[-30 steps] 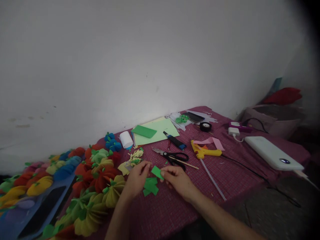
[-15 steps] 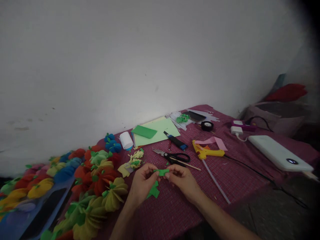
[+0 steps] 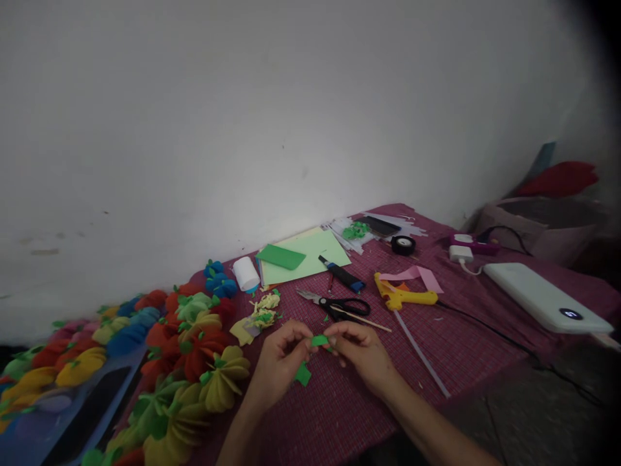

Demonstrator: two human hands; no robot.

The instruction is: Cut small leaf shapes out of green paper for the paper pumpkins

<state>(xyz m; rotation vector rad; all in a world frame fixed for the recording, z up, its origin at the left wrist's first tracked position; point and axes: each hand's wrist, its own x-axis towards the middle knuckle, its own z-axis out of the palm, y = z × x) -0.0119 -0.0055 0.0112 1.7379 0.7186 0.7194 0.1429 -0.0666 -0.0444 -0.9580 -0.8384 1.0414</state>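
Observation:
Between my two hands, low over the table, is a small green paper piece (image 3: 319, 340). My left hand (image 3: 283, 358) pinches its left end, and my right hand (image 3: 361, 356) pinches the right end. Another green paper scrap (image 3: 303, 374) lies on the cloth just below my left fingers, partly hidden by them. Black-handled scissors (image 3: 337, 305) rest beyond my hands, with a thin wooden stick (image 3: 363, 318) across them. Left of my left hand are yellow paper scraps (image 3: 264, 310) with bits of green.
Paper pumpkin-like ornaments (image 3: 198, 343) in several colours crowd the left side. A yellow glue gun (image 3: 407, 297) with a cord, a utility knife (image 3: 342, 274), a tape roll (image 3: 402, 244), a white bottle (image 3: 246, 274), pale green sheets (image 3: 323, 255) and a power bank (image 3: 543, 294) lie around the table.
Both hands have shifted slightly right and down with the green paper, which looks narrower now. Less of the green scrap beneath my left hand shows.

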